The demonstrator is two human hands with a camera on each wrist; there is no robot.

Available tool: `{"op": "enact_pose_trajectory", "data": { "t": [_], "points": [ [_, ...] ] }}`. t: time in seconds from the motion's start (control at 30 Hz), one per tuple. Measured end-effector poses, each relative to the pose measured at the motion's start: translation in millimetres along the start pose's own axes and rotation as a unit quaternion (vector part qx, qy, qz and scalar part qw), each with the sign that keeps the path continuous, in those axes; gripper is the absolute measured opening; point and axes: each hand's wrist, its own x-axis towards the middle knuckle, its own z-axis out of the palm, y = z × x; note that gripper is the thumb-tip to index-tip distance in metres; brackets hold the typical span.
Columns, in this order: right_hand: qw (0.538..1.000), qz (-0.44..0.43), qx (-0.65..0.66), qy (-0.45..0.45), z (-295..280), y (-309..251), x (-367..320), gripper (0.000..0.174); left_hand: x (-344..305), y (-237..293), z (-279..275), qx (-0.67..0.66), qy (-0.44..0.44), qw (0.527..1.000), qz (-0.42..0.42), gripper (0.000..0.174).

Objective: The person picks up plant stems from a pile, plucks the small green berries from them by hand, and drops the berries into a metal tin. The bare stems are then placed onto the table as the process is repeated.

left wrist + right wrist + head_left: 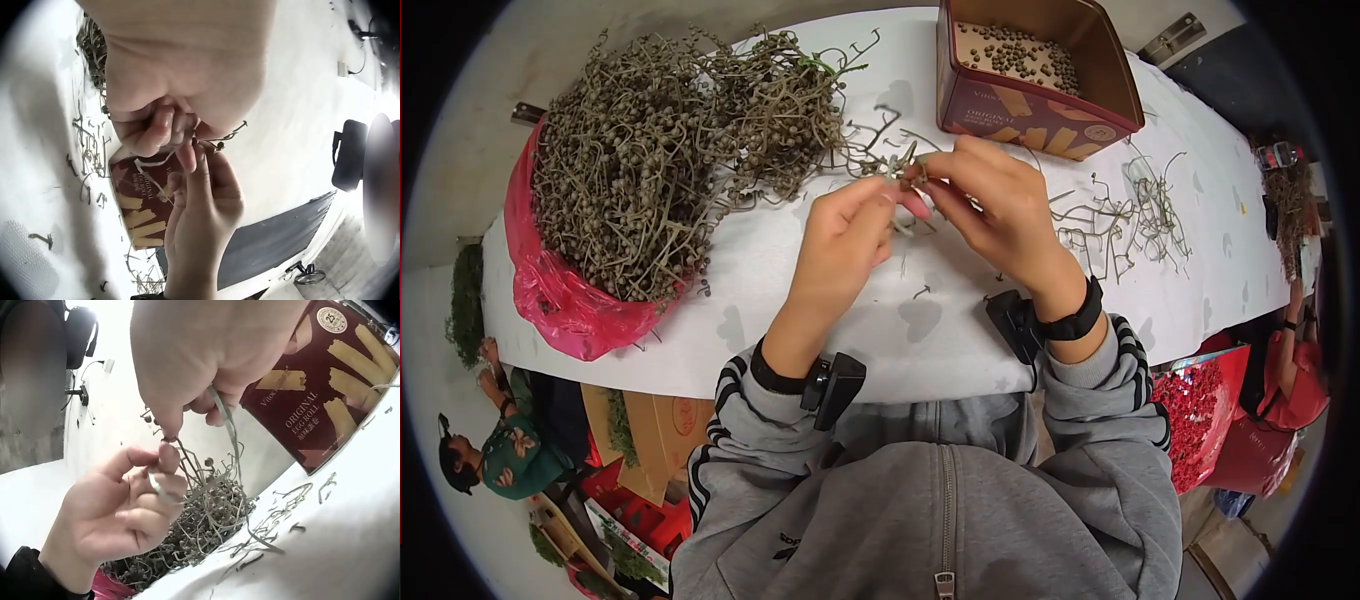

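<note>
Left hand [840, 235] and right hand [1002, 205] are curling, pinching one thin stem [234, 133] | stem: hovering between the table's [850, 350] near and far edges | risk: overhard tugging, possibly sending its pod [220, 147] short of the tin [1040, 122]

Head view fisheye-bent, corners black; wrist views pale, glare near edges.
</note>
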Motion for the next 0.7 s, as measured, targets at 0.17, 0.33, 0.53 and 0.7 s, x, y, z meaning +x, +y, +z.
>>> {"op": "enact_pose_trajectory", "data": {
  "t": [0.17, 0.33, 0.53, 0.7],
  "points": [
    [1.0, 0.012, -0.014, 0.014, 0.2, 6.2, -0.9, 0.021, -3.2, 6.5, 3.2, 0.336, 0.213, 0.896, 0.198, 0.023],
    [1.0, 0.0, -0.012, 0.014, 2.3, 2.8, -2.2, 0.02, -5.0, 3.4, 9.7, 0.319, 0.126, 0.904, 0.255, 0.021],
    [0.999, 0.018, 0.018, 0.048, 11.7, -5.5, -4.2, 0.018, -4.3, -3.9, 14.7, -0.029, 0.009, 0.997, 0.071, 0.018],
    [0.993, 0.07, 0.037, 0.086, 22.8, -12.3, -9.6, 0.016, -2.4, -16.9, 23.7, -0.127, 0.005, 0.986, 0.107, 0.017]
  ]
}}
